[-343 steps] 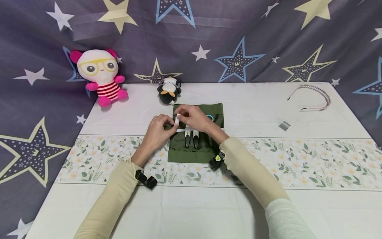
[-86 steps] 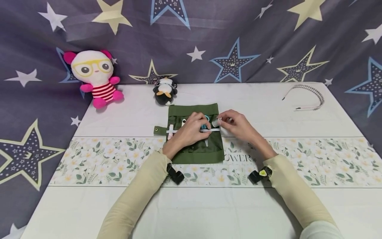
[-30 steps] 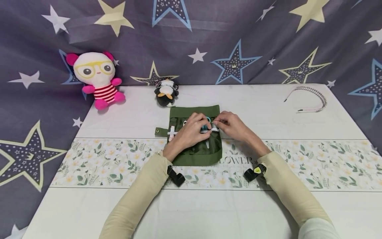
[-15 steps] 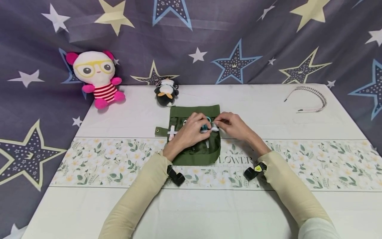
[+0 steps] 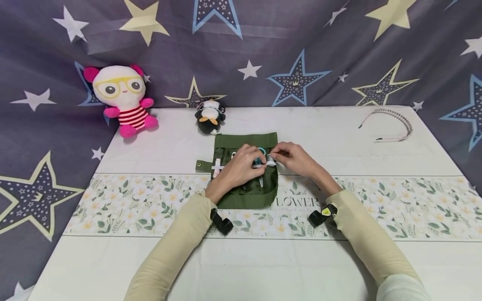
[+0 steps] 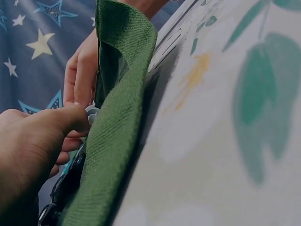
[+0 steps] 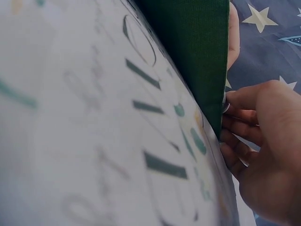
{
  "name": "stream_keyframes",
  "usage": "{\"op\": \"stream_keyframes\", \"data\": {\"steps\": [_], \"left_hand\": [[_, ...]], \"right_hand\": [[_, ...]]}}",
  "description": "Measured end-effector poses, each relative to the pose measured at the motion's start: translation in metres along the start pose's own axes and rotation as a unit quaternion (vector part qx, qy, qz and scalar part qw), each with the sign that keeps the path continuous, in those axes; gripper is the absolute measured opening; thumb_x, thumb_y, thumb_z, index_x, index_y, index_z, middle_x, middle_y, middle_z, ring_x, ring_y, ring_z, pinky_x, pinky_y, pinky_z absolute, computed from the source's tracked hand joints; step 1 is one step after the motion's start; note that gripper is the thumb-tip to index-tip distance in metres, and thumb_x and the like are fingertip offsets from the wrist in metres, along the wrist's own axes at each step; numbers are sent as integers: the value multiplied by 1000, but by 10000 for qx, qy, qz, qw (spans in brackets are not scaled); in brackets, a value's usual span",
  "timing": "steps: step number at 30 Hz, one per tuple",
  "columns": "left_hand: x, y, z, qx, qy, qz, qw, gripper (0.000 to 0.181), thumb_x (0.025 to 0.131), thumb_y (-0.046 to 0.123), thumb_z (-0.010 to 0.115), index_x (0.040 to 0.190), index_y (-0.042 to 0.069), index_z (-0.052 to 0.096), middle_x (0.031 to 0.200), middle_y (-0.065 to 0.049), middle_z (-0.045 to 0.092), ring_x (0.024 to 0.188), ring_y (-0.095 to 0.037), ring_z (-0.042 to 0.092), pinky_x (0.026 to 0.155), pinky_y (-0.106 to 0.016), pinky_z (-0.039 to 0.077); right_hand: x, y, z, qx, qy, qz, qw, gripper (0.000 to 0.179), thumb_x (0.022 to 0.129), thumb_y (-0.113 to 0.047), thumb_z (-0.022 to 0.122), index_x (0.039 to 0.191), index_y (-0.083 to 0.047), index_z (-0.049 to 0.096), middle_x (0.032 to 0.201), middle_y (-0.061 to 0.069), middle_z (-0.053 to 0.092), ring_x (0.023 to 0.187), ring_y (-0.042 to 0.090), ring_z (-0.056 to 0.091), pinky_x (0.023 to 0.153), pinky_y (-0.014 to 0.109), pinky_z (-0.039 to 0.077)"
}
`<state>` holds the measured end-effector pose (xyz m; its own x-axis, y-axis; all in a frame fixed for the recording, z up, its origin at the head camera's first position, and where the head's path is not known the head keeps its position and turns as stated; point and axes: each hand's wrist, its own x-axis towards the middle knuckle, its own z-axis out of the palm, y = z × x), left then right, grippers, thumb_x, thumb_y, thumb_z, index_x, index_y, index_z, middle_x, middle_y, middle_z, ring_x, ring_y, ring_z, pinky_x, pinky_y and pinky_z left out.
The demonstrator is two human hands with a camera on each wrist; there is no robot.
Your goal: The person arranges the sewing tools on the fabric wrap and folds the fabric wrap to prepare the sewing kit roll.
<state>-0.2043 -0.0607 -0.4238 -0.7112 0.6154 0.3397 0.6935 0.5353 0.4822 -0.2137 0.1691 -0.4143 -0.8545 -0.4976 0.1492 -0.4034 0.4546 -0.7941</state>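
Observation:
A green fabric pouch [image 5: 248, 201] lies unrolled on the table, crossed by a white elastic band [image 5: 259, 166]. My left hand [image 5: 242, 166] reaches over its middle and pinches the band beside the blue-handled scissors [image 5: 262, 150]. At the pouch's right edge, my right hand [image 5: 291, 156] holds a small grey spool [image 5: 270, 159] between thumb and fingertips, with its lower end at the band. In the left wrist view, the spool's pale round end [image 6: 92, 113] shows by the left thumb. A small white item [image 5: 216, 167] sits under the band at left; my left hand hides the middle tools.
A snap tab [image 5: 203, 166] sticks out at the pouch's left. Behind stand a penguin plush [image 5: 210, 118] and a pink-and-white panda plush [image 5: 124, 100]. A headband [image 5: 399, 121] lies at the back right. A star-patterned curtain [image 5: 320, 50] borders the table.
The grey spool, on the table at right 11.4 s ago, has come to the band in my right hand. My left hand moved from the left-hand item to the middle. The pouch's lower right corner curled up.

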Motion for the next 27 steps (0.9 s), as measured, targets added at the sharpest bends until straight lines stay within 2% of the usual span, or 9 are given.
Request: {"op": "stream_keyframes", "data": {"steps": [12,18,27], "left_hand": [[0,0,0,0,-6,-68,10000,6,98,14,70,100,10,74,105,-7,69,106,-29,55,91,-42,46],[0,0,0,-4,-11,-53,10000,6,98,14,70,100,10,75,105,-7,69,105,-29,56,91,-41,46],[0,0,0,5,34,18,10000,7,98,13,69,98,10,76,105,-7,70,105,-29,56,91,-41,47]], "right_hand": [[-2,5,-1,176,-194,53,9996,14,106,-9,60,107,-1,72,106,12,66,97,25,61,89,41,50],[-2,6,-3,337,-368,-7,9988,13,106,-8,58,108,-2,70,107,12,64,95,24,58,86,41,49],[1,8,-3,214,-507,-268,9981,14,107,-2,54,105,2,68,100,14,61,82,25,50,76,36,42]]}}
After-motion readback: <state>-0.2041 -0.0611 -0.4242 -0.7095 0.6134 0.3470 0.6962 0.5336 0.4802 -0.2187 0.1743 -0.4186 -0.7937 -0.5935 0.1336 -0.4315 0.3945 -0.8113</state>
